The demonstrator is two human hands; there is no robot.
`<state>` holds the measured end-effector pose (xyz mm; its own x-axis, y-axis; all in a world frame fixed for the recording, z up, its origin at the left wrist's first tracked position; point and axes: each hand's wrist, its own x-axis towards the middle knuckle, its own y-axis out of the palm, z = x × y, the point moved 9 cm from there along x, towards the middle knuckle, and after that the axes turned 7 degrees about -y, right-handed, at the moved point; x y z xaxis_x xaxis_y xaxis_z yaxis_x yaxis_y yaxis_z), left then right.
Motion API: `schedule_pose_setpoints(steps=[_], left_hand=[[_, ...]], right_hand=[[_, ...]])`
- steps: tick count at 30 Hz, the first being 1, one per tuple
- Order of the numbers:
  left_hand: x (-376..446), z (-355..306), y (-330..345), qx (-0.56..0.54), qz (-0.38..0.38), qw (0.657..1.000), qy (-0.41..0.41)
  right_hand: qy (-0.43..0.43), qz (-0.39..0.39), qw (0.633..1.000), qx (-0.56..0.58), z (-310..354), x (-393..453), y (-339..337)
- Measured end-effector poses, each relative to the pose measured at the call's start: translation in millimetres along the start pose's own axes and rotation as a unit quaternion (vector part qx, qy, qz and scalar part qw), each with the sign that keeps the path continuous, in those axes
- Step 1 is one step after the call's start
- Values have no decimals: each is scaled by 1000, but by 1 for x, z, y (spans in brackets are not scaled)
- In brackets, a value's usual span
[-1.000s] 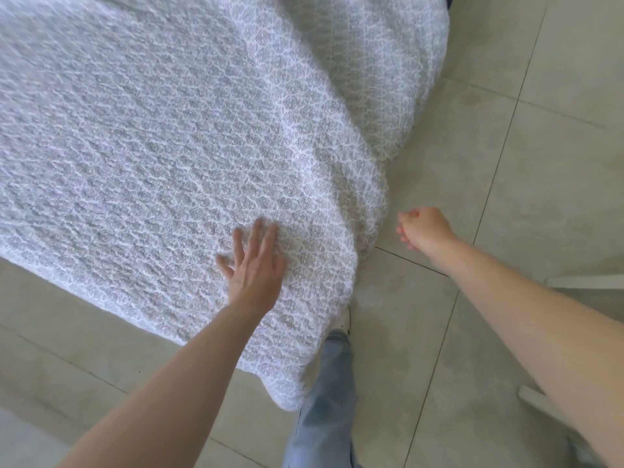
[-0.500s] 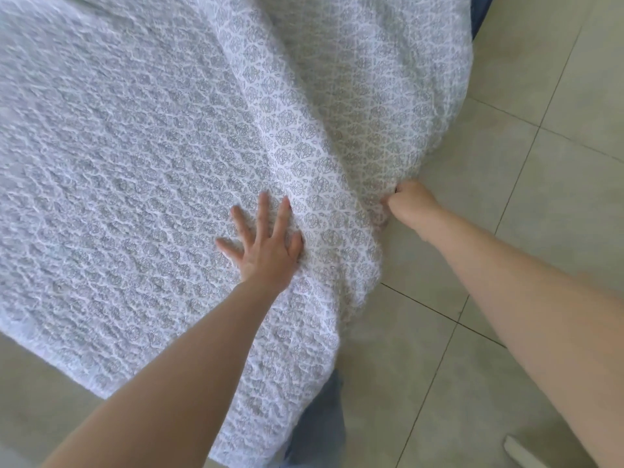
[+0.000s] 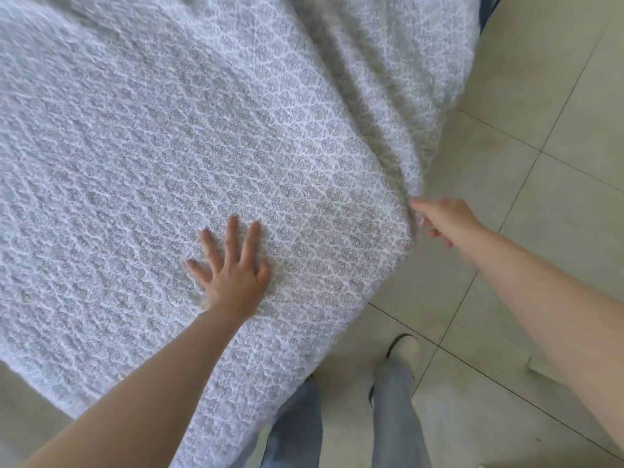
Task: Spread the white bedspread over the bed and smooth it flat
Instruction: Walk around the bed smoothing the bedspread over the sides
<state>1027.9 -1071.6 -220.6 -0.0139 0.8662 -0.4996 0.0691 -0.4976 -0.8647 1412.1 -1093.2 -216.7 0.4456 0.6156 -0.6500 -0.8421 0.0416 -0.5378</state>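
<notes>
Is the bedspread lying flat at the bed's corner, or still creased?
Still creased. The bedspread looks smooth under the flat left hand, but a deep fold runs down to where the right hand pinches its edge.

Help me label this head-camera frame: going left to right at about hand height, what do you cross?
White bedspread → left hand pressed flat on it → draped corner of the bedspread → right hand pinching its edge → tiled floor.
</notes>
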Motion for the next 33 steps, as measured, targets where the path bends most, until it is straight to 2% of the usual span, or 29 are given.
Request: schedule_pose_setpoints(steps=[2,4,7,9,12,14,16,18,20,21,23,24,25,27,29,33], left_hand=[[-2,-9,-1,-31,-3,999,-27],[-9,-21,-1,-74,-13,995,-63],[-21,-38,4,-90,-50,989,-102],[-21,-46,8,-91,-58,987,-121],[-21,-48,9,-82,-65,987,-126],[-20,-45,10,-77,-68,987,-127],[-20,-45,10,-71,-70,987,-125],[-19,-44,11,-72,-75,987,-125],[-18,-44,11,-73,-77,987,-123],[-18,-44,11,-73,-78,987,-123],[-18,-41,12,-77,-72,986,-126],[-18,-41,13,-79,-66,987,-126],[-17,-41,13,-81,-58,987,-123],[-16,-42,13,-89,-41,988,-119],[-18,-43,12,-91,-39,988,-117],[-21,-43,10,-79,-43,985,-144]], right_hand=[[-46,-9,999,13,25,13,5],[-130,9,988,-80,48,20,14],[-213,-53,965,-145,56,20,-19],[-191,-74,969,-136,35,29,-48],[-142,-13,977,-161,16,41,-45],[-114,17,977,-179,27,49,-32],[-122,18,981,-152,57,53,-31],[-179,-4,977,-117,93,60,-35],[-238,-2,960,-150,122,61,-30],[-265,26,944,-193,131,60,-21],[-341,75,894,-280,146,55,-6],[-367,79,876,-302,152,52,-11],[-374,64,874,-305,153,56,-26],[-324,16,908,-265,137,75,-68],[-235,16,942,-239,108,88,-87],[-177,55,929,-321,95,97,-56]])
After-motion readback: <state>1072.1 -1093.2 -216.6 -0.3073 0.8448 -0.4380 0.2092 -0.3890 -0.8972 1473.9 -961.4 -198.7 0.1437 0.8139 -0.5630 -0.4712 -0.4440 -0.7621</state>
